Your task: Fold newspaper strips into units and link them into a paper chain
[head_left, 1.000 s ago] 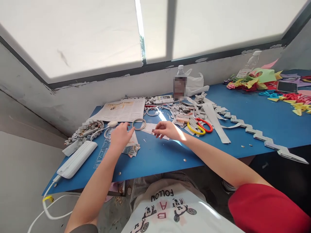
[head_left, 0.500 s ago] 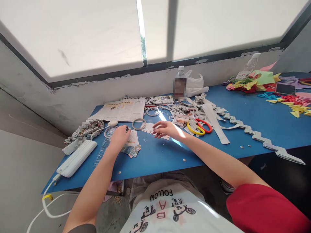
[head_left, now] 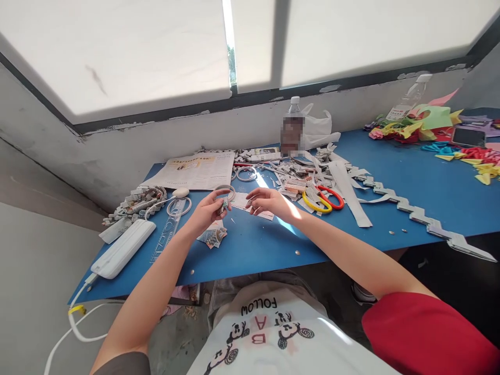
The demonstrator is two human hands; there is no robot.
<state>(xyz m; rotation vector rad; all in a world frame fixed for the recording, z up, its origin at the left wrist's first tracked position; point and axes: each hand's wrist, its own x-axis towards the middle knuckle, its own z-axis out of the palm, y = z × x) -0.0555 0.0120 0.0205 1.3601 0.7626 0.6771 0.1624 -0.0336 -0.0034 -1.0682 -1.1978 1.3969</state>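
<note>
My left hand (head_left: 209, 212) pinches a small folded piece of printed paper (head_left: 224, 204) between thumb and fingers. Just behind it lies a pale ring (head_left: 228, 191), partly covered by the fingers. Opposite, my right hand (head_left: 265, 202) has its fingers curled together; whatever sits at their tips is too small to make out. Beneath that hand is a flat white paper strip (head_left: 241, 202). Below the left hand rests a little stack of printed paper pieces (head_left: 214, 236). The two hands are a short gap apart, above the blue table (head_left: 250, 250).
Scissors with red and yellow handles (head_left: 322, 200) lie by a heap of paper scraps (head_left: 299, 177). A folded paper chain (head_left: 414, 208) runs right. At left are a white power bank (head_left: 124, 249), a clear ruler (head_left: 166, 232) and a newspaper (head_left: 195, 172). A bottle (head_left: 292, 130) stands behind.
My left hand has moved right from beside the stack, lifting the small paper piece toward my right hand. My right hand stays nearly in place, its fingers curled a little more.
</note>
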